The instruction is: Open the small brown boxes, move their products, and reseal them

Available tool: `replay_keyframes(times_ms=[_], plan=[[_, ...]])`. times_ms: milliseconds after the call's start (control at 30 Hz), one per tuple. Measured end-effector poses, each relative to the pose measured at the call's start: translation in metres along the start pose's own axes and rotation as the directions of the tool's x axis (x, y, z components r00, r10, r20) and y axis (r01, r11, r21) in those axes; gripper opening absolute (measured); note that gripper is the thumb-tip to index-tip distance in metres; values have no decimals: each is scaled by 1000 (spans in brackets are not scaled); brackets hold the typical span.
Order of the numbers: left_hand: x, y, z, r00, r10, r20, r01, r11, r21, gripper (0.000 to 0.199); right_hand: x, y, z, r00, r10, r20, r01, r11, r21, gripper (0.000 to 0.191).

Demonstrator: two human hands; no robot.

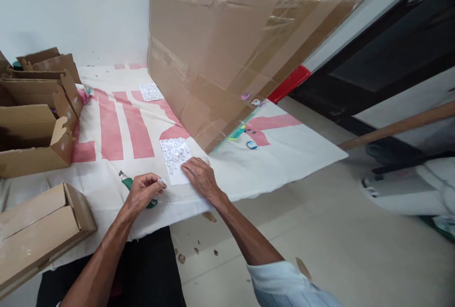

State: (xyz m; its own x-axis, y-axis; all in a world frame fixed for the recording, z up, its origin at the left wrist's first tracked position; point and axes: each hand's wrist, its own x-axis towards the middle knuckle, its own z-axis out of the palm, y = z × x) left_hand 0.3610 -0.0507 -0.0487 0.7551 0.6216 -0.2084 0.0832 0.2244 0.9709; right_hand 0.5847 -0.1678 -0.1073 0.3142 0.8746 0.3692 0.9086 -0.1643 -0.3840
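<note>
A white sheet (175,155) with rows of small outlined shapes lies near the table's front edge. My right hand (201,174) rests on the sheet's right side, its fingers bent together; anything under them is hidden. Left of the sheet, my left hand (145,191) pinches a small pale piece between thumb and fingertips. A green-handled cutter (127,181) lies partly beneath my left hand, its dark tip pointing up and left. Farther back lies a second marked sheet (151,92).
Open cardboard boxes (31,148) line the left, with a closed box (42,231) at the front left. A large cardboard panel (220,56) leans over the table (284,155). A small blue-and-white round item (251,145) lies right of it.
</note>
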Motion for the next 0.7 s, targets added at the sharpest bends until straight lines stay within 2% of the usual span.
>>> replay_keyframes(times_ms=[367, 500, 700], plan=[[2, -3, 0, 1000, 2, 17, -2, 999, -32, 28, 5, 5, 10, 999, -41, 6, 41, 987, -158, 34], [2, -2, 1, 1000, -6, 16, 6, 1000, -23, 28, 5, 5, 8, 997, -42, 57, 50, 988, -145, 35], [3, -3, 1, 1000, -10, 25, 10, 1000, -14, 30, 3, 1, -1, 982, -112, 153, 140, 972, -191, 33]])
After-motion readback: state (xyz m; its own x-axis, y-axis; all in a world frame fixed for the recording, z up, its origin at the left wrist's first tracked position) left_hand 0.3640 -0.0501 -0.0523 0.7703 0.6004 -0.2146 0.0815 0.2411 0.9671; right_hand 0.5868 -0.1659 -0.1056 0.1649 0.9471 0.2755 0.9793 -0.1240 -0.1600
